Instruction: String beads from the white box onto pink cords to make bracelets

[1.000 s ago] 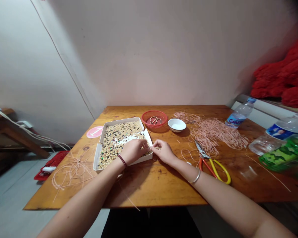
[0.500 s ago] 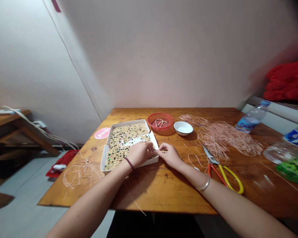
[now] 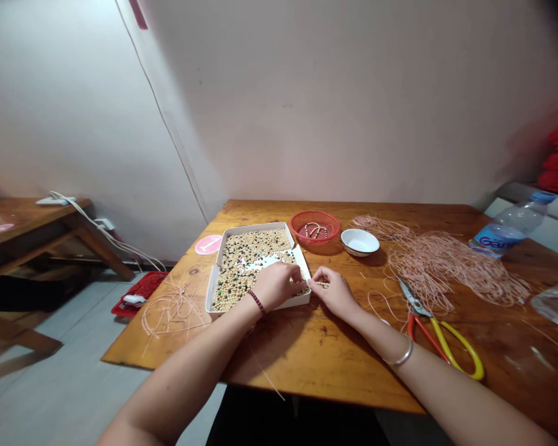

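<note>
A shallow white box [image 3: 211, 290] holds a layer of small beads [image 3: 235, 277], mostly cream with black and a few green ones. My left hand [image 3: 275, 287] is over the box's right side, fingers curled down in a pinch at the beads. What its fingertips hold is hidden. Just outside the box's right wall, my right hand [image 3: 335, 295] is closed on a short string of cream beads [image 3: 323, 284]. Both hands' fingertips are close together near that wall.
Behind the hands stand a red basket [image 3: 294, 234] with beaded loops and a white bowl [image 3: 359, 240]. A pile of pink cord [image 3: 465, 266] lies right, with scissors [image 3: 441, 337] by my right forearm. Loose cord [image 3: 174, 310] lies left; a plastic bottle [image 3: 511, 226] stands far right.
The camera view has turned left, so the table and its things appear further right. Both hands keep nearly the same place at the box, still pinched.
</note>
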The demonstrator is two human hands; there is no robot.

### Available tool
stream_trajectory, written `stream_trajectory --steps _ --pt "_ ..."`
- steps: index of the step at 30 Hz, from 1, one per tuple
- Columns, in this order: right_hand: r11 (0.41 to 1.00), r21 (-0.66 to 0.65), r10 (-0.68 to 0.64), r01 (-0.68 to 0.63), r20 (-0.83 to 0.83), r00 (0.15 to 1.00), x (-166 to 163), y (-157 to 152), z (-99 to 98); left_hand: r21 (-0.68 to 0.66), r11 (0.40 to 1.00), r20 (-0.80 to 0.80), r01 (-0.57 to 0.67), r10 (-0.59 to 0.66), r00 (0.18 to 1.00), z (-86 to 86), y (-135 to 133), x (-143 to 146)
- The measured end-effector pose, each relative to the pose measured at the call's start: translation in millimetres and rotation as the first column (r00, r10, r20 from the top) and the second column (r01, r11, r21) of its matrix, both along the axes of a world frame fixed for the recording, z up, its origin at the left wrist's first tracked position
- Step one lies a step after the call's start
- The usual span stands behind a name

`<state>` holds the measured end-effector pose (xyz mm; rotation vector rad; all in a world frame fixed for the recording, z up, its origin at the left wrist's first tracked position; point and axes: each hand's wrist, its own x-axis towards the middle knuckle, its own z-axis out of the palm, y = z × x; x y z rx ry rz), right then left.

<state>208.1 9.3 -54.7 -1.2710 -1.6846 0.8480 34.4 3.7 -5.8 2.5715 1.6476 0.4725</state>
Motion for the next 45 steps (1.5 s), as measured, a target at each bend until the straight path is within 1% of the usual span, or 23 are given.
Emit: stream_trajectory --steps 6,11,15,20,26,28,30,32,35,39,43,45 --pt "1.000 0.010 0.017 -0.017 -0.002 1.000 0.4 0.6 -2.8 0.096 0.989 -0.066 0.112 -0.106 0.992 1.9 -1.7 3.0" --pt "1.000 -0.008 0.023 -0.023 0.002 1.000 0.6 1.0 -4.4 0.141 0.978 -0.134 0.151 -0.132 0.982 2.1 -1.6 5.1" --pt "0.998 -0.019 0.056 -0.057 -0.054 0.997 1.0 3.5 -6.6 0.131 0.976 -0.164 0.171 -0.149 0.975 4.4 -1.3 5.3" --pt "0.993 -0.058 0.099 -0.107 -0.133 0.986 0.6 5.6 -7.4 0.106 0.984 -0.160 0.145 -0.127 0.979 8.7 -1.6 5.3" --pt "0.980 -0.116 0.134 -0.159 -0.202 0.970 -0.7 2.7 -3.7 0.088 0.983 -0.129 0.162 -0.150 0.980 5.9 -0.8 4.5" --pt "0.979 -0.133 0.122 -0.153 -0.217 0.968 -1.1 1.9 -3.5 0.094 0.983 -0.132 0.156 -0.143 0.981 4.6 -1.1 4.7" --pt "0.984 -0.137 0.085 -0.116 -0.216 0.973 -0.9 1.8 -3.7 0.106 0.984 -0.141 0.145 -0.130 0.982 4.1 -1.7 4.8" --pt "0.994 -0.099 0.034 -0.054 -0.192 0.981 0.0 2.5 -3.9 0.120 0.984 -0.134 0.132 -0.116 0.984 4.0 -2.0 4.4" --pt "0.999 -0.041 -0.016 0.009 -0.163 0.987 2.0 4.2 -3.5 0.124 0.983 -0.068 0.134 -0.126 0.990 3.7 -1.4 2.9" --pt "0.999 -0.047 -0.015 0.007 -0.177 0.984 2.9 4.7 -2.8 0.088 0.981 0.006 0.174 -0.175 0.985 0.7 0.3 1.0" --pt "0.998 -0.061 0.003 -0.015 -0.188 0.982 2.8 4.0 -4.3 0.085 0.980 0.035 0.181 -0.185 0.982 -1.8 0.2 0.7" --pt "0.999 -0.049 0.000 -0.010 -0.195 0.981 3.4 4.3 -5.9 0.083 0.979 0.037 0.185 -0.189 0.981 -1.6 -0.5 1.0"
